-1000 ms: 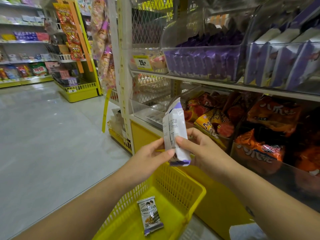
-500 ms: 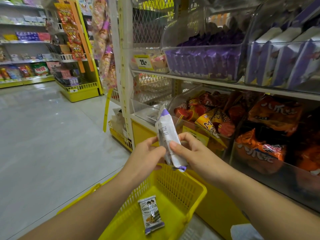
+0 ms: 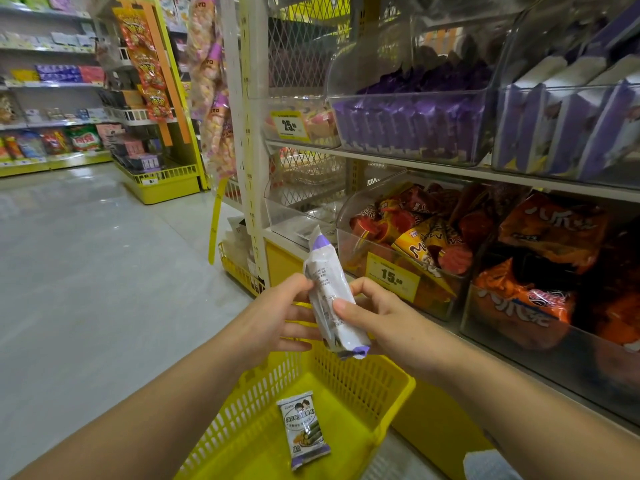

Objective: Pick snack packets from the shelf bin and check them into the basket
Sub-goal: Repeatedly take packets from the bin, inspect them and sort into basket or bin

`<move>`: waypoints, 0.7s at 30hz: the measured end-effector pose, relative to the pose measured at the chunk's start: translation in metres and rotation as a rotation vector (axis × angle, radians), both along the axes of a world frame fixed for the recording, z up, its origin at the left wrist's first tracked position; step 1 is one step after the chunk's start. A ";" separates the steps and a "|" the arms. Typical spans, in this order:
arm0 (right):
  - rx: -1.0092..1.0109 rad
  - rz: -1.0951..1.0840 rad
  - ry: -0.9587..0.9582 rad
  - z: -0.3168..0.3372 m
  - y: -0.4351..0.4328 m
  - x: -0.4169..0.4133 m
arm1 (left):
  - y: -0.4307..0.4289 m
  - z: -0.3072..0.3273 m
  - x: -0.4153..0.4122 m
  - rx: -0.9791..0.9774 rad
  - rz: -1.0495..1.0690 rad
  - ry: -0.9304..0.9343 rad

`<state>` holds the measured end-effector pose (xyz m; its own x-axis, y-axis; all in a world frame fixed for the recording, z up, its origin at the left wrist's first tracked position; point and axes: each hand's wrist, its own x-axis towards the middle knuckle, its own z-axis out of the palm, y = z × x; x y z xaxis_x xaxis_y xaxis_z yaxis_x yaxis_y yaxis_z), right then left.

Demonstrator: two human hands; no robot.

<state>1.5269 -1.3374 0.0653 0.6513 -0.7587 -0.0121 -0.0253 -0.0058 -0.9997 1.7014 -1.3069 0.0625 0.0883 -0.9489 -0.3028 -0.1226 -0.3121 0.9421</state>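
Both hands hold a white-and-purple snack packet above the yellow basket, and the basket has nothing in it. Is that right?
Not quite: the basket is not empty. The head view shows a cartoon-printed snack packet lying flat on the floor of the yellow basket. The rest stands: the left hand and the right hand hold a white-and-purple packet above it.

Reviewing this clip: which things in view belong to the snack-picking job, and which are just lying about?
Job: held packet, left hand, right hand, yellow basket, packet in the basket, bin of white-and-purple packets (likely source).
Just there: orange chip bags, price tag, hanging snack strips, far shelves.
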 end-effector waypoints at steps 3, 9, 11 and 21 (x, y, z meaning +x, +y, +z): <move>0.032 0.008 0.009 -0.002 -0.002 -0.001 | -0.002 -0.003 0.005 0.056 -0.020 0.057; -0.020 -0.091 0.010 -0.006 -0.004 -0.001 | 0.003 -0.002 -0.005 0.004 -0.102 0.228; -0.114 -0.120 0.035 -0.005 -0.002 0.000 | 0.006 0.002 -0.017 -0.052 -0.134 0.275; -0.325 -0.142 0.031 0.033 0.014 -0.049 | 0.016 0.027 -0.047 -0.331 0.100 0.455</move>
